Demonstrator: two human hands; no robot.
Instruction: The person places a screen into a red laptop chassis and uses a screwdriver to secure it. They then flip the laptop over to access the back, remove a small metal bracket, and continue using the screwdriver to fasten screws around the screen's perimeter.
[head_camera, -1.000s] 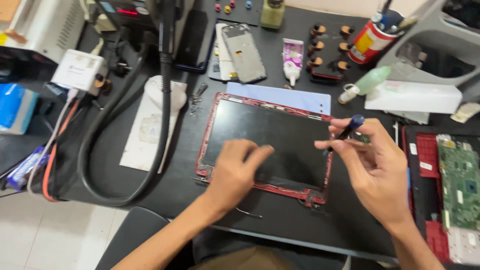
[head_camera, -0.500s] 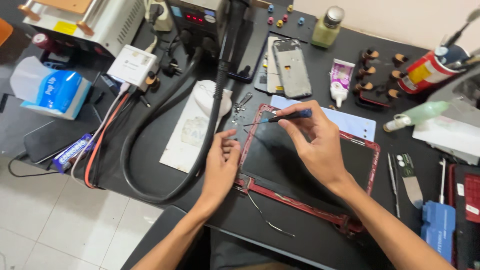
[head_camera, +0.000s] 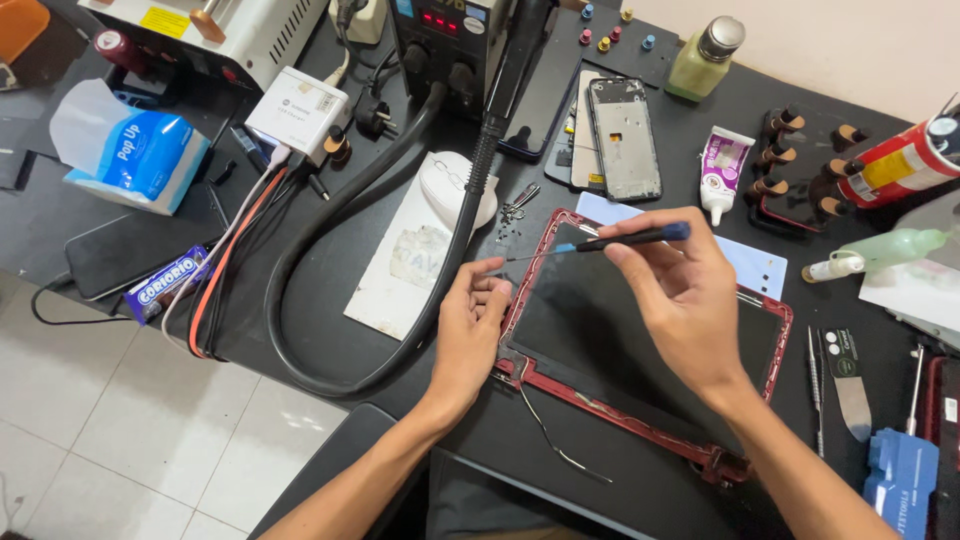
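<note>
- Two bare hands are over the black tabletop (head_camera: 330, 300): your right hand (head_camera: 690, 300) has its grip clamped on a slim blue-and-black screwdriver (head_camera: 610, 240); your left hand (head_camera: 470, 330) is curled, fingertips pinched together at the frame's left edge, though you cannot tell whether they hold anything.
- One red-framed dark rectangular panel (head_camera: 640, 330) lies flat just under both hands.
- The screwdriver's long axis runs from 3 o'clock to 9 o'clock, its tip pointing at 9 o'clock, ending just above your left fingers; your left hand is nearer the tip.
- One thick black hose (head_camera: 330, 230) loops at 9 o'clock from the panel.
- Two bare phone frames (head_camera: 620, 135) lie at 12 o'clock.
</note>
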